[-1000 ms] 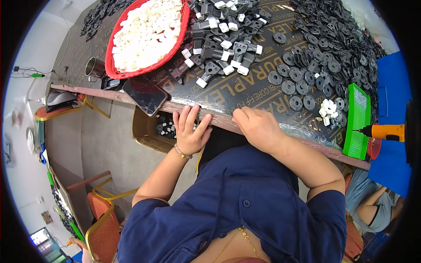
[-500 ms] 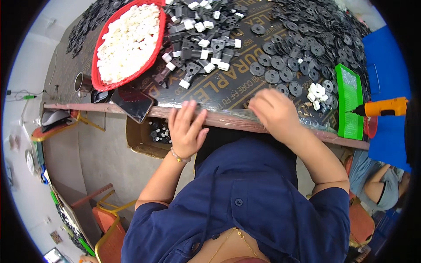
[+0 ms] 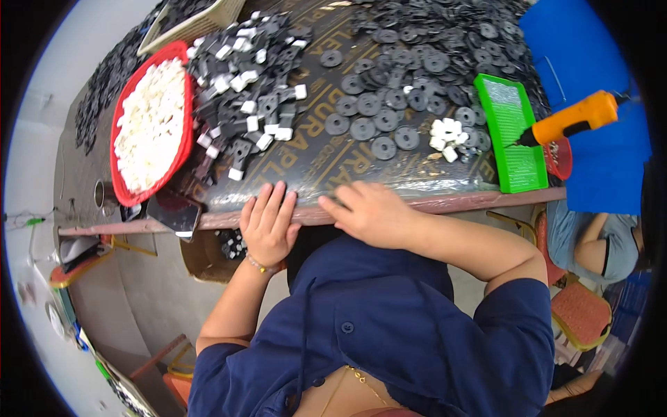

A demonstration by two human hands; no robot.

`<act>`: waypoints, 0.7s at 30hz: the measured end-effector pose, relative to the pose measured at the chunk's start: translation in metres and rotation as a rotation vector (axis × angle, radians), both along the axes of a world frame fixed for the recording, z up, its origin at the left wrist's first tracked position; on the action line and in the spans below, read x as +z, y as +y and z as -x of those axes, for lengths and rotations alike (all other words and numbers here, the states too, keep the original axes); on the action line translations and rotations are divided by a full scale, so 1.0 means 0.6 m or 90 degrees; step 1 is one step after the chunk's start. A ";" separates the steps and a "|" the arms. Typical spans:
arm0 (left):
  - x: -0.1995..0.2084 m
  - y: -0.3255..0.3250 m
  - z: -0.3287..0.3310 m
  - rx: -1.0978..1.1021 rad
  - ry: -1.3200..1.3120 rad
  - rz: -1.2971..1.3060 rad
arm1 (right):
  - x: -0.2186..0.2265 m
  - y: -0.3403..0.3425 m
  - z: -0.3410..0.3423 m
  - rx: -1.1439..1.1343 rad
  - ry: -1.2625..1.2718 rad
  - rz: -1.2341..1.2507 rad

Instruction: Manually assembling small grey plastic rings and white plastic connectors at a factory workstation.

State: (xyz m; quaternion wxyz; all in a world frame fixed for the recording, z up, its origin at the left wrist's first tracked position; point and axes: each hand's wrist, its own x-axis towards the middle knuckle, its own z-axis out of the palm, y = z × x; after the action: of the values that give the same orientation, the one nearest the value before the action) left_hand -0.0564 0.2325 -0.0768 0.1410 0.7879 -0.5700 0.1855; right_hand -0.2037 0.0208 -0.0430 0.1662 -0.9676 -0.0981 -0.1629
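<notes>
My left hand (image 3: 267,226) lies flat over the table's near edge, fingers stretched and holding nothing. To its right, my right hand (image 3: 372,214) rests at the same edge with its fingers extended leftward and nothing visible in them. Beyond the left hand spreads a heap of black plastic parts with white caps (image 3: 267,104). Past the right hand are many loose black discs (image 3: 363,128). A small cluster of white plastic pieces (image 3: 448,135) sits to the right of the nearest discs.
A red basket (image 3: 189,132) of white pieces stands at left, near a phone (image 3: 174,212) and a metal cup (image 3: 104,194). At right are a green tray (image 3: 517,182), an orange electric screwdriver (image 3: 577,116) and a red bowl (image 3: 564,160). A cardboard box (image 3: 198,260) sits under the edge.
My right hand has moved left and down to the table edge, its bent fingers straightening. The left hand stays at the edge. The whole view has shifted and turned a little.
</notes>
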 end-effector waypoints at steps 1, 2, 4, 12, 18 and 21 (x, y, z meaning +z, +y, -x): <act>-0.002 -0.003 -0.001 -0.009 -0.010 0.016 | 0.001 -0.002 -0.002 0.033 -0.056 0.054; -0.004 -0.007 -0.002 -0.017 -0.020 0.031 | 0.001 0.002 -0.003 0.018 -0.056 0.060; -0.011 -0.006 -0.003 -0.015 -0.042 0.054 | -0.006 0.015 -0.006 0.045 -0.068 0.019; 0.059 -0.018 0.015 0.000 0.243 0.043 | 0.009 -0.027 -0.001 0.080 -0.002 -0.165; 0.221 -0.170 0.002 -0.138 0.409 0.267 | 0.093 -0.189 -0.044 -0.216 -0.063 -0.004; 0.249 -0.286 -0.014 -0.260 0.536 0.305 | 0.133 -0.287 -0.074 -0.398 -0.020 0.074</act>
State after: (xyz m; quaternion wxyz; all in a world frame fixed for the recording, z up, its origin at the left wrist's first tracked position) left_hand -0.0478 0.0608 0.0728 0.5675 0.6125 -0.5477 -0.0529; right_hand -0.1591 -0.1515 0.0370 0.0508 -0.9560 0.1925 -0.2154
